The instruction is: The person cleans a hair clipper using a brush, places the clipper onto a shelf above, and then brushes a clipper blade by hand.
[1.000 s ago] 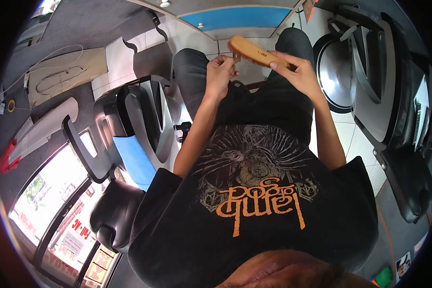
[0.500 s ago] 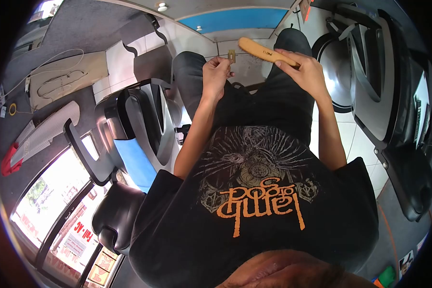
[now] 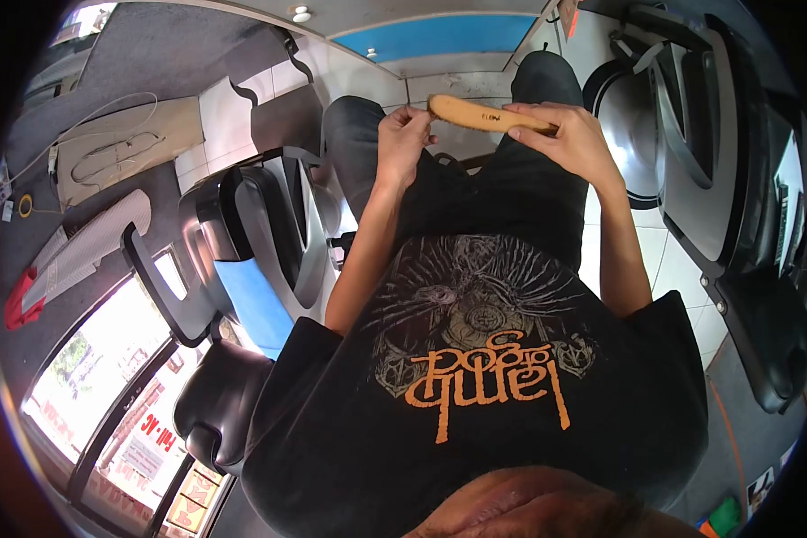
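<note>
My right hand [image 3: 572, 134] is closed round the handle end of a wooden brush [image 3: 477, 115]. The brush lies nearly level over the gap between my knees, its smooth wooden back with dark lettering facing me. Its bristles are mostly hidden beneath. Near my left knee, my left hand [image 3: 403, 142] is pinched, thumb against fingers. The brush's far end meets or overlaps those fingertips, hiding the small flat brass-coloured piece seen there a moment earlier. Whether the bristles touch that piece I cannot tell.
Barber-style chairs stand on both sides, a black armrest [image 3: 220, 403] at left and a black pad [image 3: 767, 359] at right. A cabinet with a blue panel [image 3: 439, 38] is ahead. Cardboard [image 3: 130, 152] with a cable lies on the dark surface at far left.
My right hand has brought the brush left and slightly down, to my left fingertips. The brass-coloured piece is now covered from view. My left hand has stayed almost still.
</note>
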A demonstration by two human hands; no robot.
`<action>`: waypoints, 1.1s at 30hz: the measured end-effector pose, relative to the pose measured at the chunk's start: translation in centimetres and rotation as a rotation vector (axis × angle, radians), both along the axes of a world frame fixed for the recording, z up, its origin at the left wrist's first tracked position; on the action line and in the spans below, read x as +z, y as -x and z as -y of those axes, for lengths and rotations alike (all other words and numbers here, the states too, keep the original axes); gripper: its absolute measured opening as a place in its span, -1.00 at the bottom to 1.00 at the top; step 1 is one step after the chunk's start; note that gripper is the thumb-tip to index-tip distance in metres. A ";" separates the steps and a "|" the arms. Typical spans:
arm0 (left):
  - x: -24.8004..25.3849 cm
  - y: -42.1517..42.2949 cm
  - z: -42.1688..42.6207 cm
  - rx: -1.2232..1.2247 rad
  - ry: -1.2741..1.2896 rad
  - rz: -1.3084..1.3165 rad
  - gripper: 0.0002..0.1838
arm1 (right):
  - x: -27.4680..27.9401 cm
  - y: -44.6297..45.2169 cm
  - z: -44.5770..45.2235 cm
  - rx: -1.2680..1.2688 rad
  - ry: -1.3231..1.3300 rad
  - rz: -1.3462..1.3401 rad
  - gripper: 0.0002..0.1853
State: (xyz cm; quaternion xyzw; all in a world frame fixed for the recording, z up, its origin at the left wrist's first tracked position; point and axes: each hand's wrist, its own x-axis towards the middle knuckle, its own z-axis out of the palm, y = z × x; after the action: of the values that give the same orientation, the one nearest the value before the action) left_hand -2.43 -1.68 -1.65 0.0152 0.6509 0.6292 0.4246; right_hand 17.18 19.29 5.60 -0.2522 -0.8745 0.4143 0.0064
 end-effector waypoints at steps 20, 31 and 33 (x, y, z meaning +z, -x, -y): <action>1.0 0.0 -0.4 -0.054 -0.056 -0.040 -0.89 | -2.1 0.2 -0.5 -0.228 0.129 -0.167 -0.49; 3.1 -0.7 -1.3 -0.615 -0.082 -0.238 -0.91 | -2.1 3.0 2.5 -0.182 0.597 -0.086 -0.66; 3.3 -0.4 -1.2 -0.654 -0.054 -0.244 -0.93 | -1.4 3.0 2.5 -0.196 0.618 -0.079 -0.69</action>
State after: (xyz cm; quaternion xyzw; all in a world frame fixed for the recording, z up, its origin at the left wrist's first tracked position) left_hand -2.03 -0.51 1.61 0.3093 0.6406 0.4703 0.5223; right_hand 14.20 16.77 4.22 -0.3090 -0.6780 0.6670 0.0032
